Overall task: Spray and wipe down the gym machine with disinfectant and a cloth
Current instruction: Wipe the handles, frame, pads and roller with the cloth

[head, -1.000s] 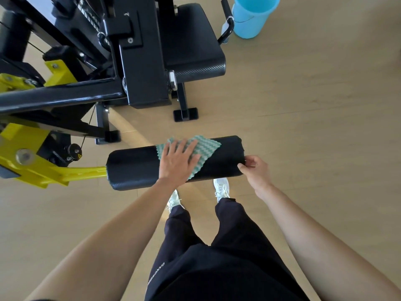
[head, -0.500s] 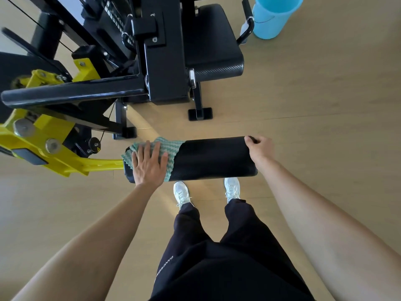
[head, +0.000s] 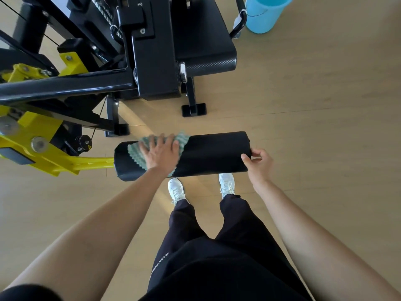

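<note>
A black padded roller (head: 212, 154) juts out horizontally from the machine's yellow arm (head: 65, 161). A green wavy-patterned cloth (head: 138, 154) lies over the roller's left part. My left hand (head: 161, 152) presses flat on the cloth with spread fingers. My right hand (head: 259, 162) grips the roller's right end, thumb on the near side and fingers round the end face. No spray bottle is visible.
The black machine frame (head: 152, 61) and its seat pad (head: 206, 40) stand beyond the roller. A light blue bucket (head: 263, 13) sits on the wooden floor at the top right. My legs and white shoes (head: 176, 190) are directly under the roller.
My left hand slid the cloth from the roller's middle to its left end, then back slightly to the right. My right hand stayed on the roller's right end.
</note>
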Tool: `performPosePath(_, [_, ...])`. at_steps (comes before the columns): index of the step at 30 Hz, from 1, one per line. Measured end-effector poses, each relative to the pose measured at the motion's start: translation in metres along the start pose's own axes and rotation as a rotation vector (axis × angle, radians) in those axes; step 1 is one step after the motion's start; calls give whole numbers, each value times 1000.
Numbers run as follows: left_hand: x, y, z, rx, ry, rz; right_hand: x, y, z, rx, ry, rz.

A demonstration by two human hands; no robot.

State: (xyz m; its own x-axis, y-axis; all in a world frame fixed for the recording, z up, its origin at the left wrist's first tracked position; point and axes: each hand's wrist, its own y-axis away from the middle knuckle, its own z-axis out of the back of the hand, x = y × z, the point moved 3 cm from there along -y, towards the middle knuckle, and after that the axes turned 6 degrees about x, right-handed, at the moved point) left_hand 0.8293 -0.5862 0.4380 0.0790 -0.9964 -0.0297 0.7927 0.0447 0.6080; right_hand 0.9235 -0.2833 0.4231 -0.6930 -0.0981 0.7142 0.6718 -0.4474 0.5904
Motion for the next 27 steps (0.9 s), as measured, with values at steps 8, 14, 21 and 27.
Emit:
performPosePath(8, [-149, 34, -26, 27, -100, -360, -10, 5, 8, 37, -31, -27])
performPosePath(14, [-166, 40, -34, 5, -180, -632, -11, 11, 10, 66, -73, -61])
performPosePath(21, [-43, 23, -13, -69, -37, -286, -3, 10, 17, 119, 9, -56])
performPosePath(27, [30, 19, -10, -103, 179, 42, 21, -9, 8, 65, -1, -78])
